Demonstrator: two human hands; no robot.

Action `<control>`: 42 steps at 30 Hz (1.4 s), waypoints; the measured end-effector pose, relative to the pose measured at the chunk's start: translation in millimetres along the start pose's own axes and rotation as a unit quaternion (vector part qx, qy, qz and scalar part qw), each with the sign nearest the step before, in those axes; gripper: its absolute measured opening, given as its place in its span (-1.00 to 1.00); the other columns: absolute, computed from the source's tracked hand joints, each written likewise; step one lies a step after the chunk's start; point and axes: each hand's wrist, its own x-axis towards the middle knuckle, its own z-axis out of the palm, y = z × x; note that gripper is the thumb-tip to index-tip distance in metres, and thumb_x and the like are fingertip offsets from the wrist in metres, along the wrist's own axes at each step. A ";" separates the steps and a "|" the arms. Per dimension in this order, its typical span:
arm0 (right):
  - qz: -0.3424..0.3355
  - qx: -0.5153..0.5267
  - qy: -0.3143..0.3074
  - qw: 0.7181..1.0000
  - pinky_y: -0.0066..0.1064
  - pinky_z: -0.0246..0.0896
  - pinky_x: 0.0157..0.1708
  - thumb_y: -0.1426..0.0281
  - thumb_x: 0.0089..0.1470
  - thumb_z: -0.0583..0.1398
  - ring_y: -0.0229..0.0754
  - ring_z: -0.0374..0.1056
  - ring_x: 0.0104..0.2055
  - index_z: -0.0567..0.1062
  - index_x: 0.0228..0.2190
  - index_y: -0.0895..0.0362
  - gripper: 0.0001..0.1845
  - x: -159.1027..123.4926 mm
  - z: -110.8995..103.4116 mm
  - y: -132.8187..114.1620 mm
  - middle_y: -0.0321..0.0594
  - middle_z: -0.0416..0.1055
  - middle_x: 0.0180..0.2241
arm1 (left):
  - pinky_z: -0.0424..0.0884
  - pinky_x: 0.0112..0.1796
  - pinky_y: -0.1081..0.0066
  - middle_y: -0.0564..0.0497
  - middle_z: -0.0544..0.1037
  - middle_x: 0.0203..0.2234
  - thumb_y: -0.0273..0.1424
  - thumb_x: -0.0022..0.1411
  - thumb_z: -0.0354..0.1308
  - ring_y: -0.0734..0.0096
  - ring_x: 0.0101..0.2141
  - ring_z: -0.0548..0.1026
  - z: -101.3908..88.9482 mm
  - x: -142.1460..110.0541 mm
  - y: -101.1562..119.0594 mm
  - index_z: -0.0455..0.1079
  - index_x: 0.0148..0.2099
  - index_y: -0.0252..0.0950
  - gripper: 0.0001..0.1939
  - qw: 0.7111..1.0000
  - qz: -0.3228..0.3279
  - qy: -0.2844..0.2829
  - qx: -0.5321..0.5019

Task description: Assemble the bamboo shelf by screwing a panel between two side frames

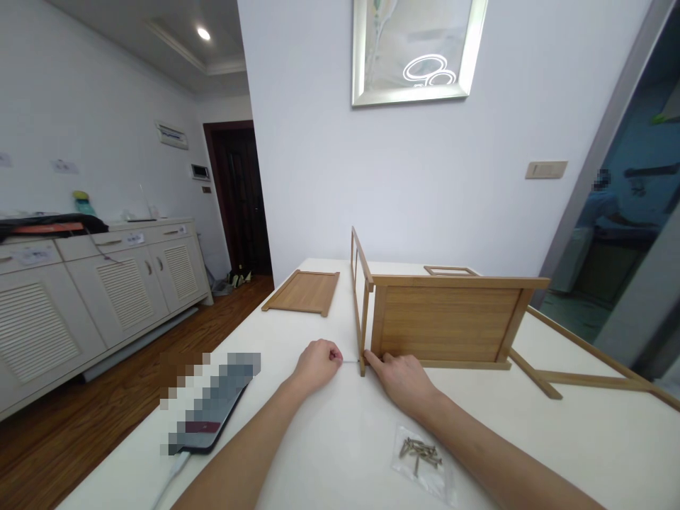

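"What does the left hand [319, 361] have?"

"A thin rod [349, 362], pinched in closed fingertips. The rod points right, to the foot of the upright frame [363, 312], near the middle of the table [332, 460]."

"And the right hand [404, 379]?"

"Its index finger reaches the frame's foot, and the other fingers are bent by the lower rail of the panel [449, 322]. The thumb is hidden, so nobody can tell how far that grip is closed."

"How does the panel stand?"

"On a long side, one end by the frame, the other towards the table's right edge."

"What lies around them?"

"A loose board [307, 292] is flat near the far left corner. A small frame piece [450, 270] lies at the far edge, partly behind the panel. Long strips [589, 380], joined, lie along the right edge."

"And closer in?"

"A clear bag [402, 462] with screws [421, 451] is by the near edge, beside the right forearm. A phone [217, 404], partly blurred, lies by the left edge with a white cable [173, 477] plugged in."
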 end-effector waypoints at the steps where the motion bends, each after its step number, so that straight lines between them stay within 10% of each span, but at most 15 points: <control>1: -0.001 0.001 -0.001 1.000 -0.40 0.10 -0.44 0.55 0.15 -0.01 -0.10 0.47 -0.34 0.21 0.14 0.06 -0.48 0.0 0.0 0.3 -0.09 0.50 -0.31 | 0.34 -0.28 0.45 -0.02 0.64 -0.39 -0.47 0.08 0.12 0.36 -0.33 0.54 0.1 -0.3 0.2 0.57 -0.35 -0.25 -0.82 1.000 0.000 0.002 0.000; 29: 0.000 0.027 0.001 1.000 -0.41 0.07 -0.44 0.56 0.16 -0.03 -0.13 0.46 -0.35 0.25 0.10 0.06 -0.52 0.5 2.8 2.5 -0.12 0.50 -0.31 | 0.25 -0.57 0.55 0.09 0.54 -0.55 -0.51 0.03 0.24 0.58 -0.66 0.39 1.5 6.0 -9.7 0.44 -0.27 -0.34 -0.85 0.981 -0.057 -0.016 -0.182; 42: 0.002 0.027 -0.003 1.000 -0.39 0.09 -0.43 0.55 0.17 -0.04 -0.09 0.46 -0.33 0.24 0.12 0.06 -0.51 0.3 0.9 1.9 -0.13 0.50 -0.30 | 0.33 -0.42 0.50 0.01 0.61 -0.46 -0.45 -0.02 0.29 0.45 -0.47 0.52 -1.9 3.9 -3.7 0.51 -0.32 -0.32 -0.86 0.989 -0.077 0.007 -0.125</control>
